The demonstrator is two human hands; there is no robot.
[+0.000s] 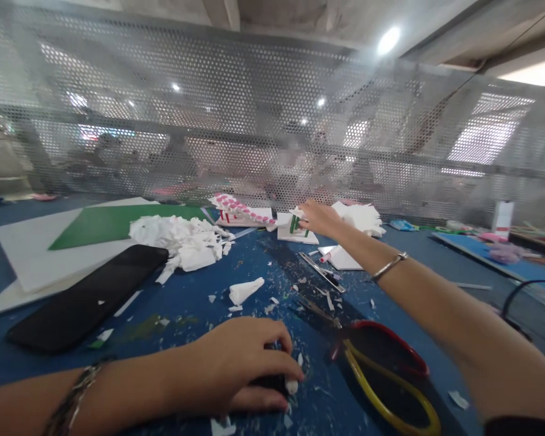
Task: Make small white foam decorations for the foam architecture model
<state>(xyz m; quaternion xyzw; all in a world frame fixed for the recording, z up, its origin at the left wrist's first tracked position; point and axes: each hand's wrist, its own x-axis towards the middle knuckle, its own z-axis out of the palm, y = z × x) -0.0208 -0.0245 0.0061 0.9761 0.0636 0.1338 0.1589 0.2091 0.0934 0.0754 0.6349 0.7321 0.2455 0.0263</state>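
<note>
Blue table (pixel 191 297): white crumpled paper heap (pixel 177 239) lies left; some cutting seems done.
Green flat sheet (pixel 100 224): looks whole, apparently uncut.
Left hand (pixel 240 363): half-curled, small white paper scrap (pixel 292 386) at its fingertips; cannot tell whether gripping.
Right hand (pixel 320 218): fingers bent over the white, green-marked card (pixel 295 234) toward the back; grip hidden.

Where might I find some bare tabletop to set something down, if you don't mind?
Fairly bare: the patch between the black phone, the white paper cone and the left hand, and the area between the right forearm and the blue board. Crowded: around the scissors and tweezers, amid scraps.
</note>
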